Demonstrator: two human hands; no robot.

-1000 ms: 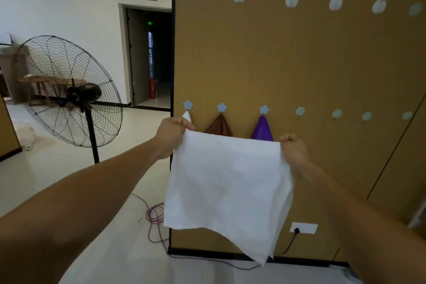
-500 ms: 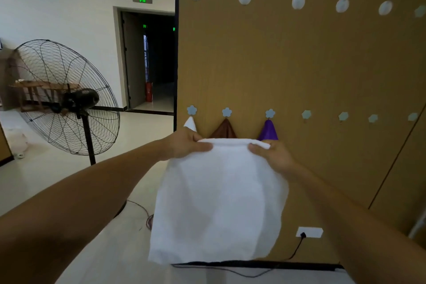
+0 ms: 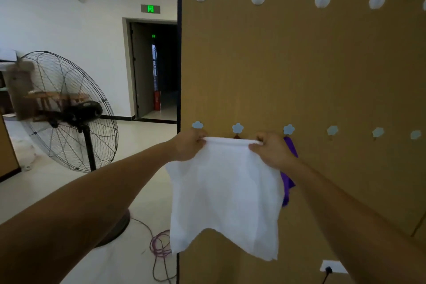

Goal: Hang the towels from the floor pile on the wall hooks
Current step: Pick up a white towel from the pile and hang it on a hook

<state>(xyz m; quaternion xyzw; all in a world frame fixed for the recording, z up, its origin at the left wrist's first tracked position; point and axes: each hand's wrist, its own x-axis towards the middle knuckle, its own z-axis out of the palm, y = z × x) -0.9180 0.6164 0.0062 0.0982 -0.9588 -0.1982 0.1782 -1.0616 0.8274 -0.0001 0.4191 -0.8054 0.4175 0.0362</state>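
Your left grip (image 3: pixel 189 145) and right grip (image 3: pixel 269 152) both pinch the top edge of the white towel (image 3: pixel 226 191), just left of the purple towel (image 3: pixel 291 148). I'd bunch one corner, then catch the empty hook (image 3: pixel 332 130) right of it.

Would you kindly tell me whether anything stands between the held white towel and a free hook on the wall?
Nothing visible does. The left hand and right hand grip the white towel by its top edge; the bare flower hook just right of the purple towel has only open wall around it.
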